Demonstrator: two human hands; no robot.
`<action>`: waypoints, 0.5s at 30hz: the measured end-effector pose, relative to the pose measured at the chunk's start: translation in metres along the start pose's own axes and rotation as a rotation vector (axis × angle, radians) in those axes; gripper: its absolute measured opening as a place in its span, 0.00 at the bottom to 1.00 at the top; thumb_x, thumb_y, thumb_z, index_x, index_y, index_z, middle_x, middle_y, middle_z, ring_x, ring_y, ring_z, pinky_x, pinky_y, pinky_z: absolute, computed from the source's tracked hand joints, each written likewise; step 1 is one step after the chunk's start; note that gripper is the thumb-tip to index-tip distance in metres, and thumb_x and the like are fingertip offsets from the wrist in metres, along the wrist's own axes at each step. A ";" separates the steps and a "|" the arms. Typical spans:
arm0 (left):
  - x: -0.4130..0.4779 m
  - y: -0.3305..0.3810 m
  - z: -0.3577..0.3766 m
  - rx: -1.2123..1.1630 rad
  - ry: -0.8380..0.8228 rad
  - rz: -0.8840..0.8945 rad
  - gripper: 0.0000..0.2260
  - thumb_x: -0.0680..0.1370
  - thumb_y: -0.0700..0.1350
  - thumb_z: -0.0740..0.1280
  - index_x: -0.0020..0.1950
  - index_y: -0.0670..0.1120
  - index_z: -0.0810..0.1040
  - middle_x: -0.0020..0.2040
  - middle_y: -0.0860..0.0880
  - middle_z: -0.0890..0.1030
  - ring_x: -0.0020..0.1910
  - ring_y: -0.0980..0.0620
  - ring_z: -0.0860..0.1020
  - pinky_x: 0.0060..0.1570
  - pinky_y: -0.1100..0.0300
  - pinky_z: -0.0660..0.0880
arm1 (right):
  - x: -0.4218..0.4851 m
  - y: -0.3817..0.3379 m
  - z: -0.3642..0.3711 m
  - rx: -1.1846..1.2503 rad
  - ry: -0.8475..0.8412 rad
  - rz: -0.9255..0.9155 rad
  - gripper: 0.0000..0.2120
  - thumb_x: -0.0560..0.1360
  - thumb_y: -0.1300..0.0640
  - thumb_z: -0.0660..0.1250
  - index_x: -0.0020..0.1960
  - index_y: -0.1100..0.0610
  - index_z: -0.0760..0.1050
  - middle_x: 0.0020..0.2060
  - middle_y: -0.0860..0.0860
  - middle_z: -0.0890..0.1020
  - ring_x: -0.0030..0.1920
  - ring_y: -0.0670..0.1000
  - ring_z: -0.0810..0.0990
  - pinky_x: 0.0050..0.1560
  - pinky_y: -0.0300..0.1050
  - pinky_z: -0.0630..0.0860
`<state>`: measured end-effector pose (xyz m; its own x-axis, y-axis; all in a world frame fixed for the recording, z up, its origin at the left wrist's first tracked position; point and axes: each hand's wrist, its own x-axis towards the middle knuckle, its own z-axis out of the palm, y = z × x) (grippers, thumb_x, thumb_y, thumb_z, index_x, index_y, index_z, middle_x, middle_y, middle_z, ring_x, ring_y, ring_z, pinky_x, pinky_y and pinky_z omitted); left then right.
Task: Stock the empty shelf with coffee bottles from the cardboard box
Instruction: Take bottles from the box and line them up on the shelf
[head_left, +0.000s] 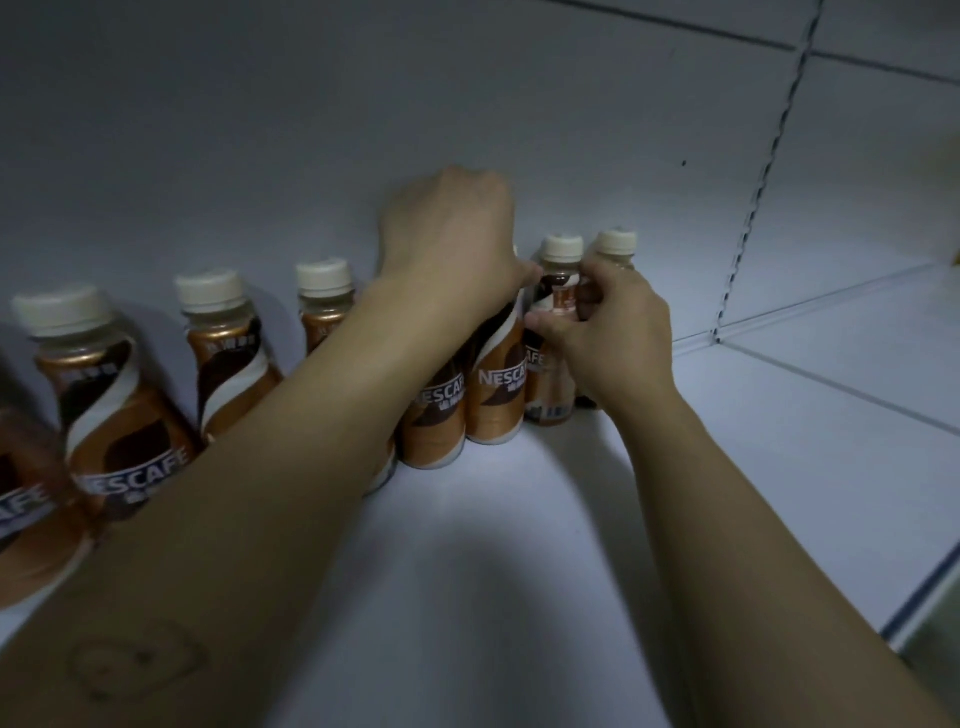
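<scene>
**Shelf stocking: back row partly filled, front area bare**

Brown-and-cream plastic coffee bottles with cream screw caps (231, 358) stand upright in a line along the rear of the white metal shelf (519, 545), running from the left edge to about mid-span.

The left hand (452, 244) reaches over the bottle tops; its fingers curl down around the front bottle with the readable label (496, 395), covering its cap.

The right hand (610, 322) pinches the shoulder of the rear bottle just beside it (553, 332), thumb and fingertips closed on the label. One more capped bottle (615, 244) stands behind this hand.

Judgement: stocking is under way but well short of complete. The right-hand part of the shelf and the whole front zone hold nothing. The cardboard box is not in view, so remaining stock cannot be assessed.
</scene>
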<state>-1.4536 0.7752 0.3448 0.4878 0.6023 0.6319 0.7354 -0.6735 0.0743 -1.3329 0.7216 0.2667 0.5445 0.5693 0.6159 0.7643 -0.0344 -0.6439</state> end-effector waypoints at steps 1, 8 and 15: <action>-0.002 0.001 0.000 0.033 0.034 -0.002 0.21 0.68 0.62 0.71 0.32 0.47 0.67 0.31 0.47 0.70 0.35 0.45 0.75 0.33 0.55 0.70 | 0.000 0.000 0.000 0.001 0.010 0.001 0.25 0.64 0.48 0.77 0.59 0.51 0.78 0.52 0.50 0.81 0.51 0.51 0.79 0.49 0.43 0.73; -0.004 -0.007 -0.015 -0.165 -0.248 0.081 0.26 0.68 0.54 0.75 0.63 0.49 0.76 0.57 0.46 0.80 0.52 0.46 0.78 0.50 0.53 0.75 | -0.004 -0.001 0.001 0.020 0.035 0.029 0.25 0.66 0.47 0.76 0.61 0.51 0.77 0.51 0.49 0.82 0.49 0.48 0.78 0.47 0.42 0.72; -0.008 -0.004 -0.010 -0.180 -0.142 0.080 0.19 0.71 0.49 0.74 0.60 0.48 0.78 0.56 0.45 0.80 0.52 0.46 0.78 0.50 0.54 0.74 | -0.005 0.000 0.002 -0.007 0.035 0.076 0.22 0.65 0.44 0.76 0.55 0.51 0.79 0.47 0.48 0.83 0.47 0.50 0.80 0.44 0.42 0.70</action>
<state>-1.4652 0.7688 0.3472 0.6118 0.5897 0.5271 0.6023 -0.7793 0.1728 -1.3361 0.7205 0.2632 0.6130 0.5354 0.5810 0.7225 -0.0822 -0.6865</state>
